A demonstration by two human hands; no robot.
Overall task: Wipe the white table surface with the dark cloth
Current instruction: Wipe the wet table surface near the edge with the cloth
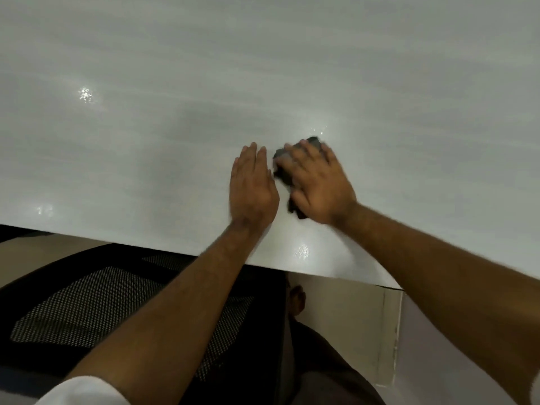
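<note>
Worktop edge: the near edge of the white worktop (146, 112) runs below both wrists, slanting down toward the right.
Open room: bare glossy surface spreads beyond the fingertips and far out to either side of the hands, with light glints on it.
Around: a black mesh chair (87, 302) sits under the left forearm, below the edge; a white sleeve (81, 390) shows at the left elbow.
In the way: the left hand (252, 188) lies just beside the cloth, on its left.
Grip: the right hand (317, 185) presses flat, fingers spread and straight, on the dark cloth (285, 168), which pokes out beyond its fingertips and beneath its thumb; the hand looks blurred.
Left hand: flat and released, palm down on the worktop.
</note>
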